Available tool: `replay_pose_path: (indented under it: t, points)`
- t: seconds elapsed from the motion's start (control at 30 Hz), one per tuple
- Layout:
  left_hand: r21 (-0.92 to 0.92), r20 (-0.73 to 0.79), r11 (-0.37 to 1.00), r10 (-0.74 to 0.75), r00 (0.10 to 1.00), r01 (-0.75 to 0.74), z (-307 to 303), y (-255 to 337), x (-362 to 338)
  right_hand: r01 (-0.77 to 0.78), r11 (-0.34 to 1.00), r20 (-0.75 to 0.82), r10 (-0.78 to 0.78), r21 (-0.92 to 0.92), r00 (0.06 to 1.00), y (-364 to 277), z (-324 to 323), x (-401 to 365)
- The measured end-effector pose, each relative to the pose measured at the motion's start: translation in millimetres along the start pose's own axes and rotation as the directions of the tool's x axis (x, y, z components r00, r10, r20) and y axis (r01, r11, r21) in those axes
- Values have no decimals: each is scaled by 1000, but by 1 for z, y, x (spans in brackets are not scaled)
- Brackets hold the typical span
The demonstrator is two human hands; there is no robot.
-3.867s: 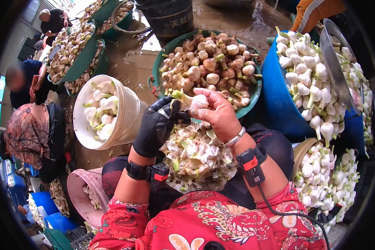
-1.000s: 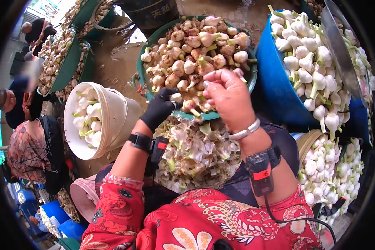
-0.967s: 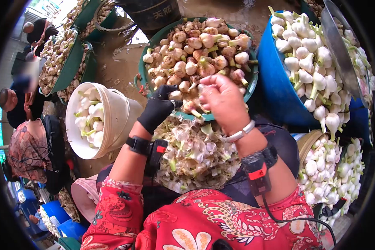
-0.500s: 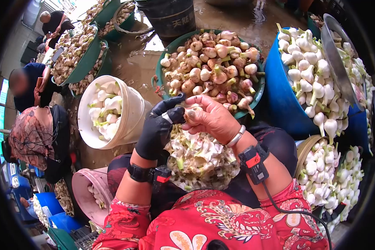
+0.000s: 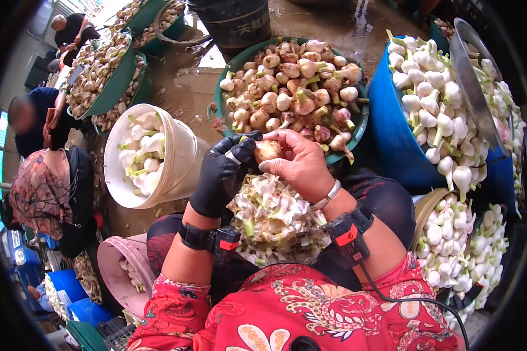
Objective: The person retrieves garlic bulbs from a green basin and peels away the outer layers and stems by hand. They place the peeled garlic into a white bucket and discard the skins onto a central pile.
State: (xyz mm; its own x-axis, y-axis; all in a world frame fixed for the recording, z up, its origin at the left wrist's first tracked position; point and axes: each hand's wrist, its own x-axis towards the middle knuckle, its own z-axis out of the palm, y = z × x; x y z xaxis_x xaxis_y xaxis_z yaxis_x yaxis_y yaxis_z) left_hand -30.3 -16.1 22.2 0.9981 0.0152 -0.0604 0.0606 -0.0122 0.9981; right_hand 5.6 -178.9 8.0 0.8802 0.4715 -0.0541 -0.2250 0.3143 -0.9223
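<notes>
An unpeeled garlic bulb [image 5: 269, 150] with brownish skin is held between both my hands over my lap. My left hand [image 5: 221, 174], in a black glove, grips its left side. My bare right hand [image 5: 299, 163], with a silver bracelet, wraps around its right side, thumb on top. Under them lies a heap of garlic peelings [image 5: 275, 219] on my lap. Just beyond my hands stands a green basin [image 5: 223, 114] piled with unpeeled bulbs.
A tilted white bucket [image 5: 178, 164] of peeled garlic stands at the left, a pink bucket [image 5: 116, 257] below it. A blue tub [image 5: 392, 137] heaped with white peeled garlic is at the right, a basket [image 5: 425, 206] below it. Other people sit at far left.
My hands reached into the green basin a second ago, then drew back toward my lap with a fresh unpeeled bulb. Both hands now close on it.
</notes>
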Motion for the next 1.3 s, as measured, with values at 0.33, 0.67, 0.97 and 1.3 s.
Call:
replay_pose_path:
  t: [0.33,0.67,0.97,1.3]
  points:
    - [-401,79,901,-145,986,164,-4,2,-1,-164,952,45,158,260,986,3,-10,3]
    - [-40,-128,982,-186,974,183,-8,-15,2,-193,970,1,195,146,981,3,-10,4]
    - [-363,-12,901,-258,966,236,-11,-12,-2,-663,641,319,581,388,749,6,-32,7]
    - [-275,13,944,-186,982,182,3,0,-9,-526,809,127,512,262,850,-2,-23,8]
